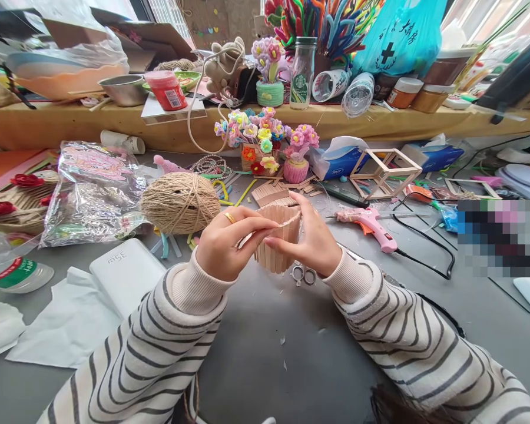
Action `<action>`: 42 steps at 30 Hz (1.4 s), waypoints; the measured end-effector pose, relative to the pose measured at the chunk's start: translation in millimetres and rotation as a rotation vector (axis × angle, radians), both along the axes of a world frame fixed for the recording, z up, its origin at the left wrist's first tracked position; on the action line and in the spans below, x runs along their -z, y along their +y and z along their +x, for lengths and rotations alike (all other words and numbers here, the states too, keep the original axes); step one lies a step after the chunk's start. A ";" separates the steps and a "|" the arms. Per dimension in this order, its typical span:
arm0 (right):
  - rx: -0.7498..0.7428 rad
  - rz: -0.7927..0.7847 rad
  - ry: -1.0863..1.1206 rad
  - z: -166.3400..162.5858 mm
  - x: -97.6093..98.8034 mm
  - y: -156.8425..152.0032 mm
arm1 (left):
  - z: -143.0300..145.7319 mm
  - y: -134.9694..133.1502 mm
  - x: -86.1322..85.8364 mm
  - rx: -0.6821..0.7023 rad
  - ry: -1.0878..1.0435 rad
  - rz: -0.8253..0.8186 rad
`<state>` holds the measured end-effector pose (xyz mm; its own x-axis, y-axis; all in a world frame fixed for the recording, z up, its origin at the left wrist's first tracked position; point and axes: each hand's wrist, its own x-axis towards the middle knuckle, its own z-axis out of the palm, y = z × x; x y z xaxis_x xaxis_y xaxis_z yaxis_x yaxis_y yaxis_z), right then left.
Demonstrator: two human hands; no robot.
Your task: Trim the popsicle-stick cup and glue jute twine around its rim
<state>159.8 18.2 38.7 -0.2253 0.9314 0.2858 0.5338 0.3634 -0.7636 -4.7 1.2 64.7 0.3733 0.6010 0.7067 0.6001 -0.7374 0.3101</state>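
Between my hands, over the middle of the grey table, is a small round cup made of upright wooden craft sticks (274,258). My left hand (229,240) pinches at its upper rim with thumb and forefinger; whether a thin strand of twine lies in that pinch is too small to tell. Fingers of my right hand (311,238) wrap the cup's right side, thumb in front. Just below sits a pair of scissors (304,275), only the handles showing. Behind the cup lie loose craft sticks (269,193). A ball of jute twine (179,203) rests left of my hands.
To the right lies a pink hot glue gun (371,227) with its black cord (446,259). A wooden stick frame (386,171) stands behind it. Pipe-cleaner flowers (260,138) stand at the back. At left are a white power bank (126,274) and tissues (68,321).
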 end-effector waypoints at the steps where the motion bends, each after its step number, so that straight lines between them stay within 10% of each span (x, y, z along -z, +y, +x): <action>1: 0.000 -0.002 0.001 0.0 -0.1 0.0 | -0.1 0.3 0.4 0.000 -0.002 0.000; 42: -0.202 0.106 -0.043 25.1 -20.6 12.3 | -11.1 35.1 -12.2 0.227 -0.026 -0.464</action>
<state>184.9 30.4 59.4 -0.4184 0.8315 0.3654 0.4731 0.5430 -0.6938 -15.8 36.2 76.9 0.5166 0.7595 0.3953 0.4290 -0.6291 0.6482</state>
